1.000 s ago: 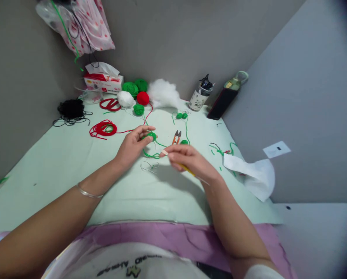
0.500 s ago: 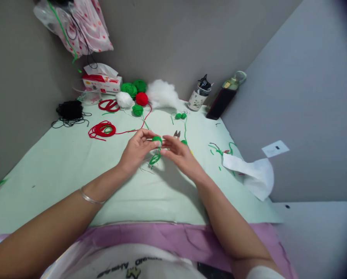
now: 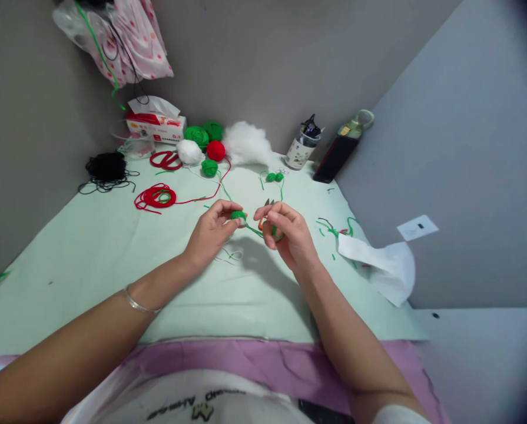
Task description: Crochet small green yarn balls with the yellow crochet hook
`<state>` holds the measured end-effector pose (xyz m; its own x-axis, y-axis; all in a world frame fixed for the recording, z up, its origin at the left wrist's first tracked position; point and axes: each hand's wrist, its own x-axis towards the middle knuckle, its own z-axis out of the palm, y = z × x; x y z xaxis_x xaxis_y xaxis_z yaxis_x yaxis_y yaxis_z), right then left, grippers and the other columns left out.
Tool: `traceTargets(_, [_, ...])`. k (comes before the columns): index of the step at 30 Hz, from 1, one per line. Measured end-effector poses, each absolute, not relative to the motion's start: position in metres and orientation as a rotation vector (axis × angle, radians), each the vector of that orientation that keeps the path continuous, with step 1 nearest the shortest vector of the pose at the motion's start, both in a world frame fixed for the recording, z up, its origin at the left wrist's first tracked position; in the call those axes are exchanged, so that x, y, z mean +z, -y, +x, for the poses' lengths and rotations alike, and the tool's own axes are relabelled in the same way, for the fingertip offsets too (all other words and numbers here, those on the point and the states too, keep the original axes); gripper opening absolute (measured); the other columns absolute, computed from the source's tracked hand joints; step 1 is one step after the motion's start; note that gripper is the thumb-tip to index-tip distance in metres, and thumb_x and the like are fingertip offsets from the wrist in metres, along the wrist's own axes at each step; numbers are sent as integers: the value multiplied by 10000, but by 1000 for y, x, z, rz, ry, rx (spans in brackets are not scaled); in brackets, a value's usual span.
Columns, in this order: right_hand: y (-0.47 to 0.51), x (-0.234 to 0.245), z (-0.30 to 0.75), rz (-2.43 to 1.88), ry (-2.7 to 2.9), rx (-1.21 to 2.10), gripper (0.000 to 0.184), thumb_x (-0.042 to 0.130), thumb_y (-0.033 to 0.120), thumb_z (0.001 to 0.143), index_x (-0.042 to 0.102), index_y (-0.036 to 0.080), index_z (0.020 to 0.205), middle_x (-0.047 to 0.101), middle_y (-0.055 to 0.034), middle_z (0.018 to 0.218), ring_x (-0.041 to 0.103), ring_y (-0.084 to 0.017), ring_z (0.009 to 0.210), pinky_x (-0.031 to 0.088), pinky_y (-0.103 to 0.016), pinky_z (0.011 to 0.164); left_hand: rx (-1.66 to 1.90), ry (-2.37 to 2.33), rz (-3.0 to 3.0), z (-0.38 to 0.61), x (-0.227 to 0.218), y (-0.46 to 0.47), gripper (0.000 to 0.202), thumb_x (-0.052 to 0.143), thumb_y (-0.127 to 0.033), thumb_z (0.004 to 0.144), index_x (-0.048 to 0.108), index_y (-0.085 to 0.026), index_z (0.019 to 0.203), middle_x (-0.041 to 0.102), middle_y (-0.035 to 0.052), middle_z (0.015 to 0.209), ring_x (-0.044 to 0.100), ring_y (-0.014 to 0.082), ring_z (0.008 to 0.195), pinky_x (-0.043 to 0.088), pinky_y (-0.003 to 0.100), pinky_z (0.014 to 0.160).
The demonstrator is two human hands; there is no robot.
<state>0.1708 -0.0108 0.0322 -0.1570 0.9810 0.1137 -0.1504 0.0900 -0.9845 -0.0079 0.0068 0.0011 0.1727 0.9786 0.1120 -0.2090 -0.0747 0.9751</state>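
Note:
My left hand (image 3: 212,231) pinches a small green yarn piece (image 3: 237,215) between thumb and fingertips above the pale green table cover (image 3: 90,253). A green strand (image 3: 255,231) runs from it to my right hand (image 3: 287,232), whose fingers are curled round that strand. Both hands hover near the middle of the table, a few centimetres apart. Orange-handled snips (image 3: 268,204) lie just behind my right hand, partly hidden by it. A thin loose thread (image 3: 230,254) lies on the cover under my hands.
At the back stand a tissue box (image 3: 156,125), green, red and white yarn balls (image 3: 206,144), white stuffing (image 3: 248,144), a cup of tools (image 3: 302,150) and a dark bottle (image 3: 338,154). Red cord (image 3: 155,196) and black cord (image 3: 106,168) lie left. White cloth (image 3: 384,265) hangs at the right edge.
My right hand came in to the green piece, then drew back to the right pulling a green strand taut. The yellow-handled tool it held a second ago is no longer visible.

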Motion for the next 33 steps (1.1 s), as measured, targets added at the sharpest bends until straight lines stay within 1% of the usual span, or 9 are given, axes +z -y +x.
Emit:
traceTargets(2, [9,29,172,-1088,1299,1192,242,734,422,869,584,235,907,689,6,955,424,-65,501,312,-243,461,1235,-865,1227,-7,2,-6,208,741,-263,839,624,-208,1001,675,11,1015,680,176,959,518,331,891])
traceTargets(4, [8,26,173,-1208,1459,1088,269,734,452,868,629,222,959,677,1,911,491,-96,605,367,-244,529,1231,-850,1257,-7,3,-6,204,735,-272,846,621,-211,1004,684,23,1045,668,186,1021,511,330,925])
traceTargets(6, [7,24,174,-1257,1677,1082,305,663,494,917,661,194,860,642,0,799,503,-117,670,380,-258,601,1221,-849,1292,-7,3,-5,199,733,-276,850,632,-211,1009,688,30,1052,656,191,1030,503,331,939])
traceTargets(9, [8,23,170,-1289,1795,1086,409,580,532,955,677,179,772,495,39,632,392,-110,602,306,-277,594,1205,-875,1326,-8,3,-4,202,722,-295,868,650,-221,1042,690,36,1072,641,193,992,500,334,914])
traceTargets(15, [9,18,163,-1408,1684,939,427,609,544,916,591,195,671,341,65,578,294,-102,567,223,-284,570,1105,-891,1343,-9,1,-6,234,701,-352,892,687,-227,1089,706,28,1022,641,178,867,504,329,851])
traceTargets(20, [11,18,164,-1474,1733,825,397,624,466,914,516,205,636,351,67,568,309,-99,559,216,-274,573,1007,-834,1322,-12,0,-8,259,734,-398,867,634,-230,1037,697,-6,846,678,178,791,525,321,774])
traceTargets(23, [15,24,165,-1456,1889,740,301,554,379,960,543,209,713,415,60,598,353,-108,569,257,-267,599,993,-844,1306,-14,-1,-10,257,744,-389,850,604,-218,982,693,-13,803,683,168,734,518,318,737])
traceTargets(26, [19,28,163,-1445,2000,730,204,498,291,972,596,212,811,487,43,641,417,-127,606,294,-262,631,1017,-885,1301,-13,-3,-12,218,738,-321,822,575,-212,917,670,-25,758,655,154,680,505,308,693])
traceTargets(33, [23,24,153,-1501,1928,752,192,496,250,937,587,218,771,512,24,644,430,-150,624,292,-269,630,1136,-996,1326,-2,-8,-15,194,693,-139,726,541,-225,809,578,-64,687,542,120,604,426,270,599])
